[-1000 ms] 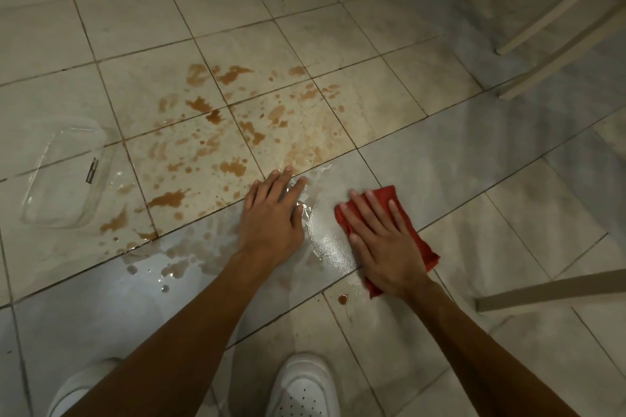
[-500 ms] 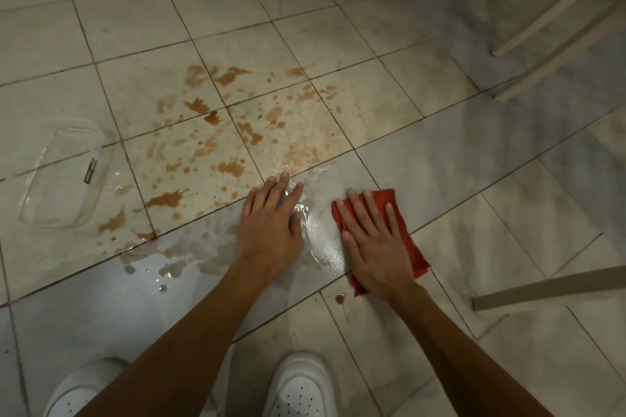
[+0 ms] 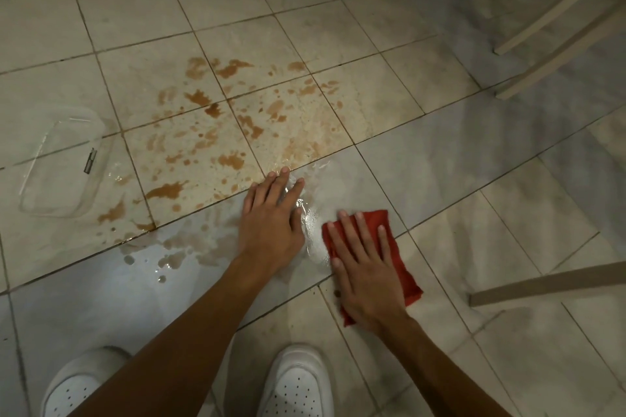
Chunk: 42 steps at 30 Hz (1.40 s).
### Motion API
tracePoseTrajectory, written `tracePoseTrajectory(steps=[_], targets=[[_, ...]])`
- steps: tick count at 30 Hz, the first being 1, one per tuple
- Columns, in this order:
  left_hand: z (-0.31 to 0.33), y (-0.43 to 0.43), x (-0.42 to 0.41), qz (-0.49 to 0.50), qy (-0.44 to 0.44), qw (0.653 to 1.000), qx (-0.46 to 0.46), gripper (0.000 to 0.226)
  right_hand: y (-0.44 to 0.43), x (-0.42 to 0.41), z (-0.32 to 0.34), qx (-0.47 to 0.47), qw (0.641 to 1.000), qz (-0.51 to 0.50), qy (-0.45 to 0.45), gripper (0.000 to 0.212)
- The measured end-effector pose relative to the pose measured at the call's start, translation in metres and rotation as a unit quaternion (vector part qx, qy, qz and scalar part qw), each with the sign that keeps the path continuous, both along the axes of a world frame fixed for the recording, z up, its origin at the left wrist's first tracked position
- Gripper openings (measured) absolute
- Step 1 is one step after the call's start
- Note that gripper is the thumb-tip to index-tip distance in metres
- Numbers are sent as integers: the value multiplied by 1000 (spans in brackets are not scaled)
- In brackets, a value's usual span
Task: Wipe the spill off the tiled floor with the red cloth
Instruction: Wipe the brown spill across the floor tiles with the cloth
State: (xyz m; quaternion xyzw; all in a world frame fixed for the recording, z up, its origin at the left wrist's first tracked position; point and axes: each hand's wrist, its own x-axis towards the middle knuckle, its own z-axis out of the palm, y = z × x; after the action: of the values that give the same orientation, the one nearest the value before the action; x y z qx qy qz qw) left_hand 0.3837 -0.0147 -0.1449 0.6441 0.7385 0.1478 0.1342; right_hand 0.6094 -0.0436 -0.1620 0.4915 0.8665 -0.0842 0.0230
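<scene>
The right hand (image 3: 367, 276) lies flat on the red cloth (image 3: 406, 271), palm down, with its fingers (image 3: 359, 230) straight and slightly spread; it presses the cloth against the floor (image 3: 508, 332) and grips nothing. The cloth is folded into a rough rectangle and sits on a grey tile in the near middle of the floor, just right of a wet, shiny patch. The left hand (image 3: 271, 218) rests flat on that wet patch, just beside the cloth but not touching it, with its fingers (image 3: 283, 181) straight and pressed close together. The spill (image 3: 210, 142), a scatter of brown blotches and drops, covers the tiles beyond and to the left of the left hand, apart from the cloth. A clear plastic container (image 3: 64, 166) lies at the left edge of the spill. Two white shoes (image 3: 298, 382) stand at the near edge of the floor. Pale chair legs (image 3: 555, 17) stand toward the far right corner.
</scene>
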Motion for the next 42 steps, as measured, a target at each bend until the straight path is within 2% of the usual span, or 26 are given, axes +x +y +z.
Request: tracePoseTrajectory(steps=[3, 5, 9, 11, 13, 16, 18, 21, 23, 24, 25, 27, 29, 31, 33, 36, 38, 39, 42], targets=[[-1, 0, -4, -10, 8, 1000, 1, 55, -17, 16, -6, 0, 994, 106, -14, 63], [-2, 0, -6, -17, 8, 1000, 6, 55, -10, 34, -3, 2, 990, 139, -21, 63], [-3, -1, -2, -8, 9, 1000, 11, 55, 19, 29, 5, -4, 1000, 9, -12, 63], [-2, 0, 0, -1, 5, 1000, 14, 55, 17, 7, 5, -5, 1000, -25, -6, 63], [-2, 0, -1, -6, 4, 1000, 14, 54, 6, -3, 0, -3, 1000, 20, -9, 63], [-3, 0, -16, -27, 11, 999, 33, 51, -6, 16, -4, -4, 986, 168, -23, 63], [-5, -1, -27, -27, 20, 998, 47, 50, 2, 36, 1, -7, 979, 204, -27, 62], [-6, -1, -34, -15, 21, 998, 53, 48, 25, 34, 6, -9, 996, 93, -11, 62], [-6, -1, -32, -11, 17, 998, 52, 48, 33, 10, 9, -15, 1000, 6, -4, 63], [-6, -1, -30, -9, 17, 998, 52, 49, 34, -4, 8, -16, 1000, -7, -1, 63], [-5, -2, -30, -9, 18, 999, 49, 49, 32, -15, 6, -17, 1000, 7, 1, 63], [-5, -2, -31, -12, 16, 999, 45, 48, 22, -20, -1, -16, 995, 100, 4, 62], [-3, -2, -34, -18, 15, 999, 43, 49, 14, -2, -5, -16, 977, 213, 3, 62], [-3, -1, -36, -22, 18, 998, 48, 49, 21, 21, -2, -20, 966, 256, 3, 61], [-3, -1, -36, -18, 16, 998, 57, 48, 37, 28, 2, -22, 979, 204, 2, 61], [-5, -3, -31, -7, 10, 999, 52, 49, 53, 1, 8, -18, 998, 65, -5, 61], [-7, -3, -29, -4, 12, 999, 48, 50, 51, -23, 7, -19, 999, 40, 3, 62], [-8, -3, -29, -4, 12, 999, 47, 50, 44, -29, 3, -19, 998, 62, 6, 61], [-10, -3, -33, -11, 16, 998, 57, 50, 17, -13, -11, 2, 977, 214, 3, 62]])
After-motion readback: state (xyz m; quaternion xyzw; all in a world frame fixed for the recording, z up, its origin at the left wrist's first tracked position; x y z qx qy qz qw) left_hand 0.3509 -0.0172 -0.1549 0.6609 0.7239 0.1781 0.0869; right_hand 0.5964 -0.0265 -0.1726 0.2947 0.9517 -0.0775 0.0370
